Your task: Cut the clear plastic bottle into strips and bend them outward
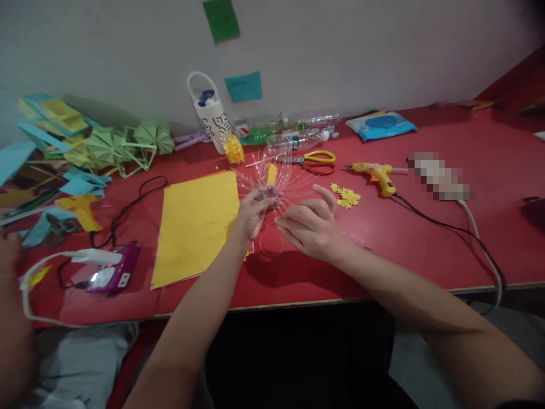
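My left hand (252,213) is closed round the middle of a clear plastic piece (283,176) whose thin cut strips fan outward. A yellow part (271,174) stands at its centre. Close by on the right, my right hand (313,224) has its fingers curled and partly spread at the strips; whether it grips one is too fine to tell. Small yellow stars (347,196) lie in a pile beyond my right hand. Yellow paper sheets (198,227) lie to the left of my left hand.
Behind are scissors (317,161), plastic bottles (276,133), a white cup holder (215,122) and a blue packet (381,125). Glue guns (377,173) with cords lie on both sides. A purple power strip (114,270) is front left. Another person's arm (12,318) shows at far left.
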`<state>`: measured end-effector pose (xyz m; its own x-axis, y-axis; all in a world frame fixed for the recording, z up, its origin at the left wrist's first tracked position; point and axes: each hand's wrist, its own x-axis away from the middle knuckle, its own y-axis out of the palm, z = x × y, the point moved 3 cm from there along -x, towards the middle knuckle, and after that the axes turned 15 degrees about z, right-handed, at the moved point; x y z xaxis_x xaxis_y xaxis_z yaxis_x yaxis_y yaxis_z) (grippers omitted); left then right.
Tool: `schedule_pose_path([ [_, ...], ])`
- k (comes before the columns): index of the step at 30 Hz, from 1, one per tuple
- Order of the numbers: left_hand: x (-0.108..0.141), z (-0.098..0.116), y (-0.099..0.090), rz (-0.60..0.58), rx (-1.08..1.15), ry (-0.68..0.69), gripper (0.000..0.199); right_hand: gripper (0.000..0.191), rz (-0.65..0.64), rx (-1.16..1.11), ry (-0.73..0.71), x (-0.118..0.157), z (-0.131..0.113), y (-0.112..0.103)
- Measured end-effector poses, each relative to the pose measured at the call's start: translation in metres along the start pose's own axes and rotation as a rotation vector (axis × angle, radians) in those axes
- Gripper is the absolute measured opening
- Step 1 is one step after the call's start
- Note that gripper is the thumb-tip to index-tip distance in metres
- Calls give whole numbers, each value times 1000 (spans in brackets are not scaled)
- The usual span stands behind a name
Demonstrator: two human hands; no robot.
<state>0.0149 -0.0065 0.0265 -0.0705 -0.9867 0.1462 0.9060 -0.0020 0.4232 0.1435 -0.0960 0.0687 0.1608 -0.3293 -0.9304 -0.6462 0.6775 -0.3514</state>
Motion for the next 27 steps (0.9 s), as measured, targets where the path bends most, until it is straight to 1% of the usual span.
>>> schedule_pose_path([
  [2, -1, -1, -1, -2, 2, -6, 29, 11, -28, 12, 37, -1, 3, -1],
  [4, -1, -2, -1, 7, -1, -13, 29, 7, -29, 7, 30, -2, 4, -2],
  [7, -1, -2, -2, 23, 4, -35, 30, 8, 51, -32, -47, -5, 3, -8],
  [9, -1, -1, -1, 14, 10, -50, 30, 12, 126, -86, -54, -8, 4, -15],
  [14, 0, 2, 1, -20, -2, -76, 26, 25, 314, -205, 149, -19, 18, -27],
  [16, 1, 1, 1, -37, -8, -91, 22, 26, 337, -224, 267, -21, 26, -26],
  [20, 1, -3, 0, -90, -1, -122, 22, 24, 298, -332, 565, -19, 41, -19],
  [22, 1, -5, 0, -100, -4, -129, 24, 21, 253, -379, 673, -17, 45, -15],
  [24, 0, -6, 0, -98, -17, -133, 23, 15, 184, -376, 703, -16, 46, -12],
  [27, 1, -5, 1, -73, -26, -147, 25, 12, 74, -332, 678, -16, 42, -9],
])
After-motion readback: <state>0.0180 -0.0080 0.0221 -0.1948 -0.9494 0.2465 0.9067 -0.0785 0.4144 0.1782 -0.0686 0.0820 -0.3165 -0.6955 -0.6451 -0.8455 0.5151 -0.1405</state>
